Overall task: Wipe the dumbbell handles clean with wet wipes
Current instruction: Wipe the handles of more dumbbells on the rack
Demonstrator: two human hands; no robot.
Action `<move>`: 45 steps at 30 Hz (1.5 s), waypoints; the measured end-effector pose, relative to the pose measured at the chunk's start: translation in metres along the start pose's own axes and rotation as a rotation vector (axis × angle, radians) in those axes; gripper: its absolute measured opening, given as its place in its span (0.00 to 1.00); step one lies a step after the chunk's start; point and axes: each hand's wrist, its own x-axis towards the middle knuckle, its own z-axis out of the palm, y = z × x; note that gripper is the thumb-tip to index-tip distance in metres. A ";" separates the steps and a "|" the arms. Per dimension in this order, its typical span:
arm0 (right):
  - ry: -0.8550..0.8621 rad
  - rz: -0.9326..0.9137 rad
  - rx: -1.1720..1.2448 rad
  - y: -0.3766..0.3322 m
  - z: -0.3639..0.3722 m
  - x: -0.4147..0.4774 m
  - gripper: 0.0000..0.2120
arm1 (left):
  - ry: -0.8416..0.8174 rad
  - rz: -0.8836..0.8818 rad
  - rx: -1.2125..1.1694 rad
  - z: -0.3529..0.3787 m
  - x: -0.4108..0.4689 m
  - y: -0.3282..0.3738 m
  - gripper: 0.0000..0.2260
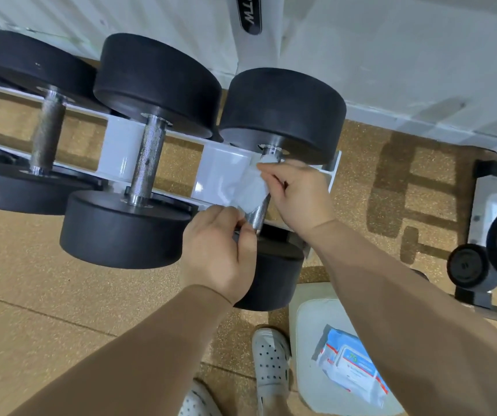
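Above the cork floor (31, 295), the head view showed us the rightmost handle (258, 213) spanning the white rack (220, 169), long axis running away from us; our left hand (217, 250) pinched the wet wipe (250, 187) at its near end, our right hand (298, 193) at the far.

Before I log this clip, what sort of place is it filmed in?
Most likely a gym's weight area: black round-headed dumbbells with knurled steel handles sit on a white metal rack, there is a speckled tan floor underfoot, and more black weights rest on another frame at the right.
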 end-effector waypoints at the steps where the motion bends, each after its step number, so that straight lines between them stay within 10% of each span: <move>1: 0.006 0.010 -0.010 0.000 0.001 0.000 0.12 | -0.004 -0.009 -0.016 0.000 0.000 -0.001 0.14; 10: -0.102 -0.054 -0.247 -0.007 -0.009 -0.014 0.22 | 0.057 -0.042 -0.124 0.000 0.004 -0.006 0.16; 22: 0.170 -0.285 -0.443 0.014 -0.002 -0.011 0.07 | 0.060 -0.058 -0.129 0.000 0.006 -0.003 0.14; 30: -0.049 -0.121 -0.007 0.007 0.010 -0.032 0.16 | 0.219 -0.227 -0.380 -0.002 0.006 -0.005 0.05; 45: -0.072 -0.307 -0.075 0.013 0.000 -0.012 0.08 | 0.199 -0.194 -0.290 -0.004 0.006 0.000 0.07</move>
